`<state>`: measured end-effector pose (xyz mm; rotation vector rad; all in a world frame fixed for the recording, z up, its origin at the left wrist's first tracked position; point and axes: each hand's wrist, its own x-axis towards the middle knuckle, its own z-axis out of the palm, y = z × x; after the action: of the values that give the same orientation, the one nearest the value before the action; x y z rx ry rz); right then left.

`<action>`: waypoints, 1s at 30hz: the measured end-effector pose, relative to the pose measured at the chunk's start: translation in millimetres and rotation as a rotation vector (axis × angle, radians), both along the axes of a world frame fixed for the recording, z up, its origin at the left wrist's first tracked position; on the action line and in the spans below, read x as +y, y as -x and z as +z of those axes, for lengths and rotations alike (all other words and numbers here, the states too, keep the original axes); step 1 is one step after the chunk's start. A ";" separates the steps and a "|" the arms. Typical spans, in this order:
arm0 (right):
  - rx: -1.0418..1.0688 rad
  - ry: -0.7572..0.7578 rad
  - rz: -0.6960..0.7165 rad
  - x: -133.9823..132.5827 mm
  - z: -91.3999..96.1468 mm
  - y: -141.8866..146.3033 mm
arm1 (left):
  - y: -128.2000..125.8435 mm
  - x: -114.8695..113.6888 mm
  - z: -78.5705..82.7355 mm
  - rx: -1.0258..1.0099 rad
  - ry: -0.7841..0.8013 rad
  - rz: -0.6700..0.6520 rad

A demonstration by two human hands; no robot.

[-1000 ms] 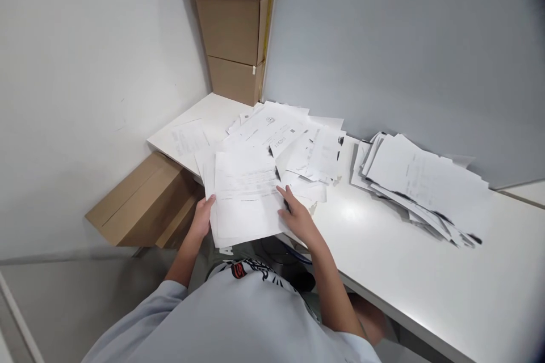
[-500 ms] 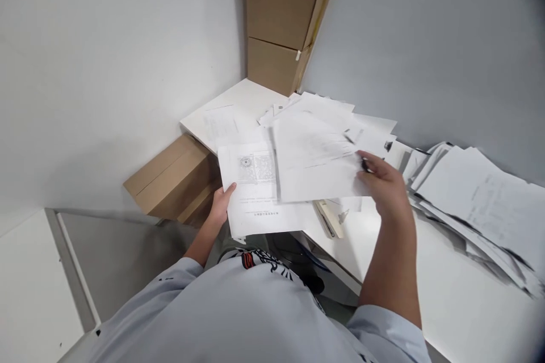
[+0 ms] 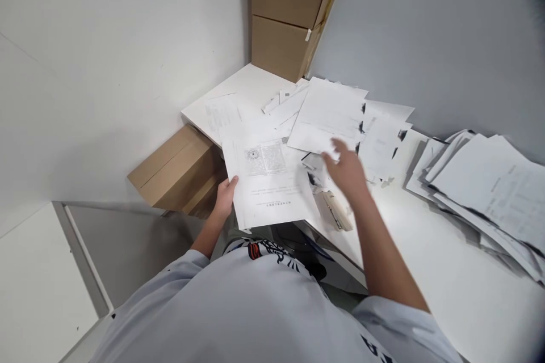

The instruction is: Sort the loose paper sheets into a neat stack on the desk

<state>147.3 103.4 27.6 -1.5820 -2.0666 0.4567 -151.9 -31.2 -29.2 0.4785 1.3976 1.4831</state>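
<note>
My left hand (image 3: 225,198) grips the lower edge of a printed paper sheet (image 3: 266,181) that has a round stamp-like mark near its top. My right hand (image 3: 347,169) is blurred, with its fingers apart and nothing in them, just above scattered loose sheets (image 3: 327,116). Below that hand, a cream stapler (image 3: 336,211) lies on the white desk (image 3: 426,238). A thick, untidy pile of papers (image 3: 485,187) rests further right on the desk, out of reach of neither hand's fingers touching it.
The desk runs into a wall corner, with stacked cardboard boxes (image 3: 285,17) standing at the back. A flat cardboard box (image 3: 174,167) leans below the desk's left edge. One sheet (image 3: 223,116) lies alone in the far corner.
My right hand has let go of the sheet it held, which now lies on the loose papers. That hand has moved down and left. My view has shifted slightly.
</note>
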 end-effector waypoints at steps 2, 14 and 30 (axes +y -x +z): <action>-0.063 0.147 0.038 -44.0 -3.3 34.4 | 3.0 -3.4 3.8 0.063 -0.073 -0.014; -0.323 -0.032 0.399 -94.5 -59.0 107.5 | 41.5 -26.1 -10.8 0.152 -0.041 0.073; -0.367 0.095 -0.015 15.1 -34.6 139.6 | 84.6 -57.0 0.1 0.120 0.038 0.360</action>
<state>7.8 118.4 -7.0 -1.8489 -2.3265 0.2776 -236.5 -88.2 -29.1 0.3061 1.6683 1.7321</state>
